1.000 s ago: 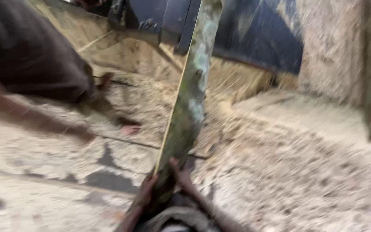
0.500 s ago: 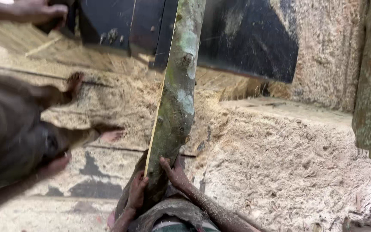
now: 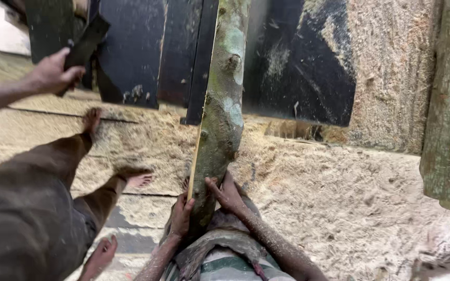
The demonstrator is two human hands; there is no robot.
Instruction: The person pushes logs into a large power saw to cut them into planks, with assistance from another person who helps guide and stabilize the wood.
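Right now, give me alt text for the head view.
Both hands, left hand and right hand, grip the near end of a mossy log pointing toward dark machine panels. A co-worker's hand reaches from the left, over sawdust-covered floor.

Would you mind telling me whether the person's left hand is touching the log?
Touching. The head view shows the left hand pressed flat against the near end of the log, with no gap; the right hand grips its other side.

Sawdust-covered floor (image 3: 371, 208), co-worker's hand (image 3: 53, 73)
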